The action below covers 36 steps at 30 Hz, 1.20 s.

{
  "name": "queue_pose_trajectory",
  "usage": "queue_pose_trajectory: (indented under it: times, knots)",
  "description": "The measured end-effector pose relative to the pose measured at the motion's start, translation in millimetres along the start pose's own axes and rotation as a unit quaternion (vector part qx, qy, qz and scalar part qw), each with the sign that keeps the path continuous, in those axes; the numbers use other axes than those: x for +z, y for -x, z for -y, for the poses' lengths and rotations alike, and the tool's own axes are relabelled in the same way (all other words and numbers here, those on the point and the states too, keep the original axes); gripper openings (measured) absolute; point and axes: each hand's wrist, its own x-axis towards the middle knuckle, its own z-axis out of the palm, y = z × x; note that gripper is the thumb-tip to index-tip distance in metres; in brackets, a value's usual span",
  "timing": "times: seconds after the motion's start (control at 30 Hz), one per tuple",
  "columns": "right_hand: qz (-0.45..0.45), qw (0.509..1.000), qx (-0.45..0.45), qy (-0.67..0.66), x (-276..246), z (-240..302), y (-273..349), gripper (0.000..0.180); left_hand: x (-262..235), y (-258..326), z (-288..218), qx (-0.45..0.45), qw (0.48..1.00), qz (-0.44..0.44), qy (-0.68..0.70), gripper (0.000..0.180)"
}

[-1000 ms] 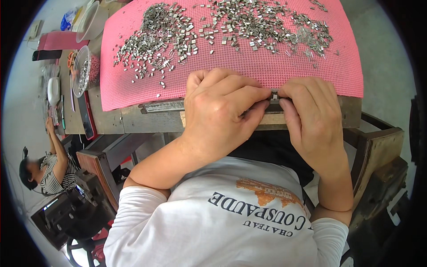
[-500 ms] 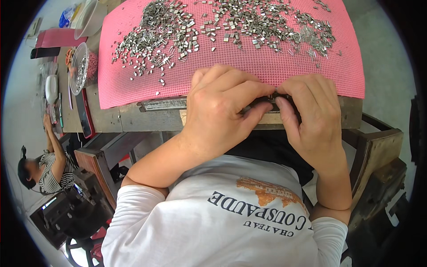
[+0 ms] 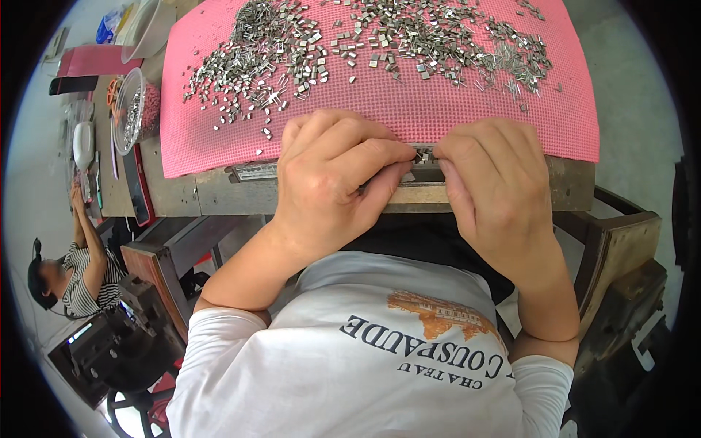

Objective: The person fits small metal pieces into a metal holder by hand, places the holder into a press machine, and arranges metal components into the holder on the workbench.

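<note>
Hands meet at the near edge of the bench, head view only. Left hand [image 3: 332, 179] and right hand [image 3: 500, 193] face each other, fingertips almost touching, pinched from both sides on a small shiny metal piece [image 3: 422, 155] that sits right between them. Left fingers [image 3: 380, 157] curled together, thumb tucked under; right fingers [image 3: 456, 150] bunched the same way, tips pressed on the piece. Both clamped, nothing spread.

Under the fingertips runs a long grey metal bar jig [image 3: 252, 172], lying along the worn wooden bench edge [image 3: 212, 193]; the piece seems seated on or in it, contact hidden by the fingers.

Beyond the fingers, a pink textured mat [image 3: 438, 109] carries a loose scatter of small silvery metal clips [image 3: 292, 44], heaped thicker beyond the left hand, thinner beyond the right.

Change from a second back: the hands sit slightly closer and the piece shows a bit more between the tips than half a second ago, when the fingers covered it. Judged: the piece is being pressed or lined up on the jig, not released yet.

Far out past the left hand: a clear plastic bowl of small parts [image 3: 131, 109], and lower down another person in a striped top [image 3: 84, 281] at separate work.
</note>
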Motion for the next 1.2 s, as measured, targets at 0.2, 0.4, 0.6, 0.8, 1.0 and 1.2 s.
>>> queue_pose_trajectory:
  times: [0.2,0.4,0.6,0.8,1.0,1.2]
  knots:
    - [0.033,0.999,-0.014,0.003,5,6,-5,0.021,-1,2,2,0.003,1.000,-0.001,-0.010,0.021]
    - [0.025,0.999,-0.019,-0.008,10,5,-5,0.023,5,2,2,-0.028,0.999,-0.036,0.019,0.020]
    - [-0.018,0.999,-0.028,-0.018,18,3,-2,0.025,5,-1,4,-0.058,0.997,-0.029,0.041,0.018]
    - [-0.065,0.996,-0.065,0.008,30,-4,1,0.026,4,-1,6,-0.055,0.997,-0.019,0.052,0.017]
    - [-0.100,0.992,-0.075,0.001,35,-8,4,0.027,1,-2,4,-0.017,0.999,-0.012,0.033,0.022]
    - [-0.081,0.995,-0.050,-0.042,28,-6,3,0.028,2,-2,5,-0.018,0.999,-0.012,0.031,0.023]
